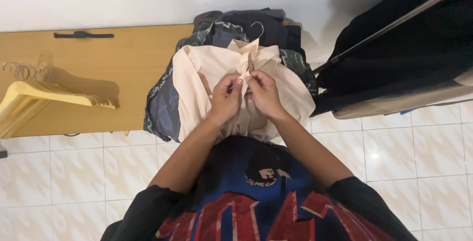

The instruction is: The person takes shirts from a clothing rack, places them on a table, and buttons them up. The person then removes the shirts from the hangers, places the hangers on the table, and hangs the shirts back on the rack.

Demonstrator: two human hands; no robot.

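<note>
Both hands, the left hand point(225, 94) and right hand point(263, 93), pinch one cream shirt point(197, 81) near its collar, fingers closed on the cloth. It lies atop one pile of dark clothes point(256, 26) on the worktop point(123, 73), beside one stack of wooden hangers point(29, 100).

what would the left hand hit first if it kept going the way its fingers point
The left hand points away from the body and already pinches the cream shirt near its collar. Beyond that, probably the dark clothes pile with its metal hanger hook, though depth is unclear.
</note>
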